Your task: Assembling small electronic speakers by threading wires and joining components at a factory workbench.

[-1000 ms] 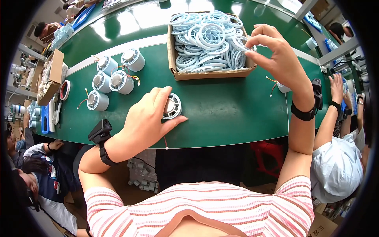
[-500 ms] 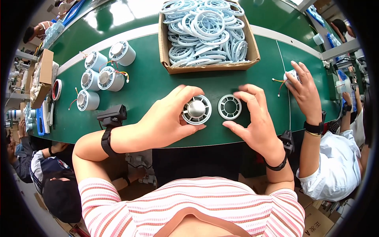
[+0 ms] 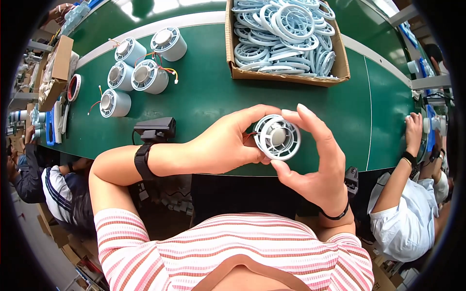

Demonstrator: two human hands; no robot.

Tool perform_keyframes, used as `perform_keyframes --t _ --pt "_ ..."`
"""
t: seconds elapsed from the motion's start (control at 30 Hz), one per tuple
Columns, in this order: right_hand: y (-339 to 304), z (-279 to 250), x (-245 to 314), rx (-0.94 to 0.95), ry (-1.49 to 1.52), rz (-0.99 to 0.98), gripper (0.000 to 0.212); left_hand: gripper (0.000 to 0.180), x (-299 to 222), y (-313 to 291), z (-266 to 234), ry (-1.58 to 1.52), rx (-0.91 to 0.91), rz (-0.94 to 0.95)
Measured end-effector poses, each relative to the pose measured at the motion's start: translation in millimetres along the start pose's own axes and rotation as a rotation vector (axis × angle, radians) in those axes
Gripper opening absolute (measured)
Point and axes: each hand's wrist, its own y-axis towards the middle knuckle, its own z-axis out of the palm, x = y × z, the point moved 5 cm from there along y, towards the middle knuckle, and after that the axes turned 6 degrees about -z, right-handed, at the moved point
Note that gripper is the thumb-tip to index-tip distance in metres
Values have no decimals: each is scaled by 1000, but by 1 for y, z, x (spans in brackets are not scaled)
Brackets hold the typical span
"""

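A small pale-blue round fan unit [image 3: 276, 137] with a ring-shaped grille on its face is lifted above the near edge of the green belt [image 3: 204, 92]. My left hand [image 3: 224, 145] wraps its left side from behind. My right hand [image 3: 318, 160] pinches its right rim, the fingers curved over the top and the thumb under. Both hands grip the same unit. A cardboard box [image 3: 286, 77] full of pale-blue grille rings [image 3: 284, 36] stands beyond it on the belt.
Several more cylindrical fan units [image 3: 141, 63] with coloured wires stand at the belt's left. A black device [image 3: 155, 128] sits by my left wrist. Another person's hand [image 3: 415, 131] works at the right edge; a seated person [image 3: 53, 184] is at the left.
My right hand took a grille ring from the box, set it beside the fan unit, and now the ring sits on the unit, held up between both hands.
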Motion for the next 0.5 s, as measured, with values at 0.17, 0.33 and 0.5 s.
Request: perform_keyframes --t 0.17,0.33,0.5 --pt "7 6 -2 68 -18 -7 88 66 4 1 -4 40 18 34" --pt "4 4 -8 111 -15 55 84 69 6 3 -4 9 94 -14" --pt "5 0 -7 177 -175 31 74 71 6 2 -10 -1 159 -51"
